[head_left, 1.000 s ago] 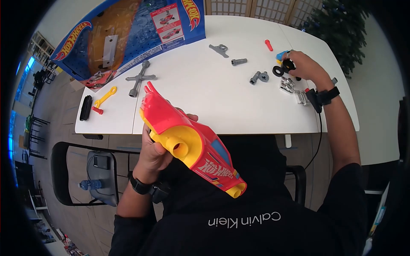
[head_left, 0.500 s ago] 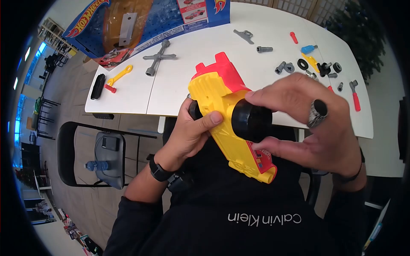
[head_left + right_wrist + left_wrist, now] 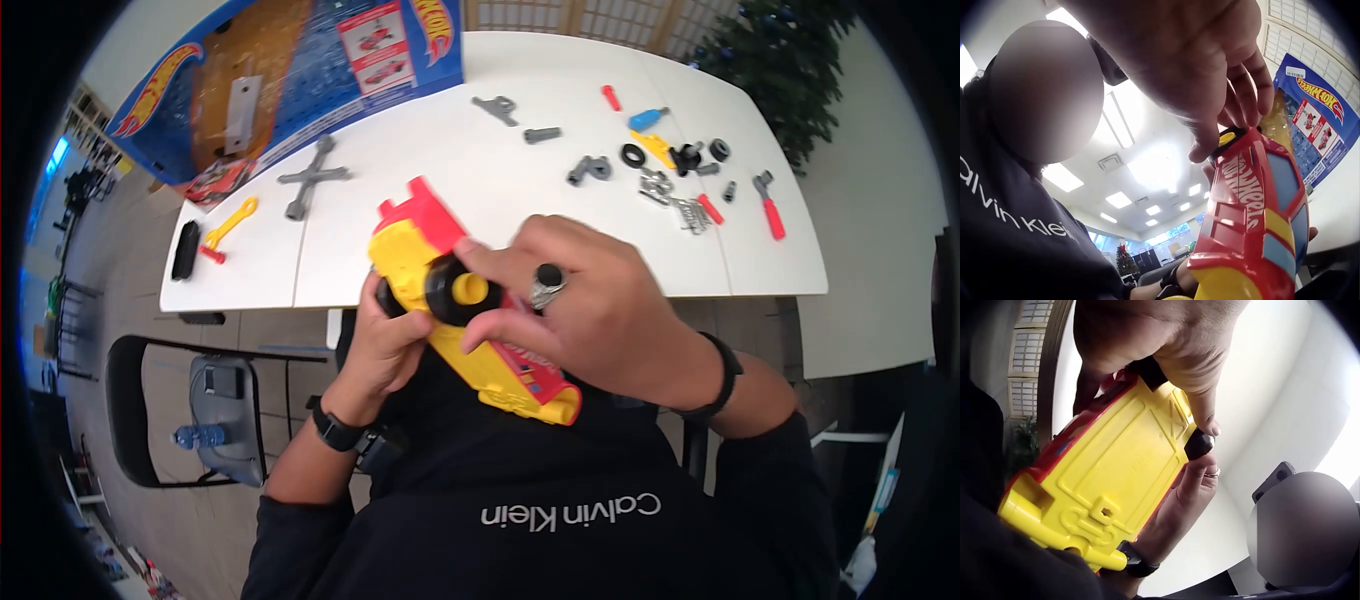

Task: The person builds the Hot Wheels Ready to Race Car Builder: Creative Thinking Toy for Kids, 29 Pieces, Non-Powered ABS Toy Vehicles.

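Observation:
In the head view, a red and yellow toy car (image 3: 480, 370) is held off the table, nose down toward the person's lap. My left hand (image 3: 392, 340) grips its rear part, thumb on the yellow underside. A black wheel (image 3: 440, 290) sits around a yellow axle stub (image 3: 470, 289) on the car's side. My right hand (image 3: 590, 290) has its thumb and index finger at opposite sides of this wheel. Another black wheel (image 3: 387, 297) shows beside the left fingers. The yellow underside (image 3: 1119, 465) fills the left wrist view; the red side (image 3: 1244, 206) faces the right wrist camera.
On the white table (image 3: 450, 210) lie a grey cross wrench (image 3: 313, 178), a yellow wrench (image 3: 232, 223), a black part (image 3: 185, 250) and a blue-handled tool (image 3: 648, 119). Small parts and chrome pieces (image 3: 690, 214) cluster at right. A Hot Wheels box (image 3: 300, 90) stands behind.
My right hand has left the parts at the table's right and brought a black wheel to the car. The car has turned underside up, and the axle stub now shows through the wheel.

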A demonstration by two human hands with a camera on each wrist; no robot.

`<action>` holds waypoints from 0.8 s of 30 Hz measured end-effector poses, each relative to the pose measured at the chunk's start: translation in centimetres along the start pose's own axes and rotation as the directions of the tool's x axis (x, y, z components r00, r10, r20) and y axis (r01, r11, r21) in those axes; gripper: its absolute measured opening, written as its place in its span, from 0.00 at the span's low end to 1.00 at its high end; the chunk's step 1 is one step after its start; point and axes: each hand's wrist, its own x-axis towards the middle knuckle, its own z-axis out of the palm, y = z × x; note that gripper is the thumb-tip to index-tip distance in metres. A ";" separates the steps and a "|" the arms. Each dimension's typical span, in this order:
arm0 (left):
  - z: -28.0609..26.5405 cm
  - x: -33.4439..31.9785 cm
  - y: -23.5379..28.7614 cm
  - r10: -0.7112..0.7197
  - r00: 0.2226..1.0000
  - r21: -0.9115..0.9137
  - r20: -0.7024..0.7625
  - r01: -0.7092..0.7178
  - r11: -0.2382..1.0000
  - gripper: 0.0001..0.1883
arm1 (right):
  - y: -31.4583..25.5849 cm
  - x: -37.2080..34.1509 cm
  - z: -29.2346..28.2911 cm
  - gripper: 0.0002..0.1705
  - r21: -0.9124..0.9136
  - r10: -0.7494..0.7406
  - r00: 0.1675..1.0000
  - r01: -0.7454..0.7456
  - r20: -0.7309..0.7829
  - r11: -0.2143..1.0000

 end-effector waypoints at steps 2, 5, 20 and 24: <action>-0.3 0.1 -0.4 0.016 0.999 0.006 -0.028 -0.016 1.000 0.48 | 0.4 -0.1 -0.3 0.42 -0.002 0.000 0.999 0.000 -0.045 1.000; -1.8 0.9 -0.6 0.013 1.000 -0.084 0.008 -0.012 0.996 0.46 | 3.6 0.1 -2.4 0.26 -0.139 0.248 0.965 -0.257 -0.081 0.956; -3.5 1.5 -1.2 -0.033 0.999 -0.223 0.040 0.041 0.974 0.39 | 24.4 -0.4 -4.6 0.20 -0.393 0.704 0.661 -0.594 0.261 0.702; -3.2 1.7 -1.0 -0.053 0.997 -0.251 0.057 0.065 0.966 0.39 | 23.2 0.4 -5.4 0.22 -0.476 0.516 0.841 -0.391 0.165 0.788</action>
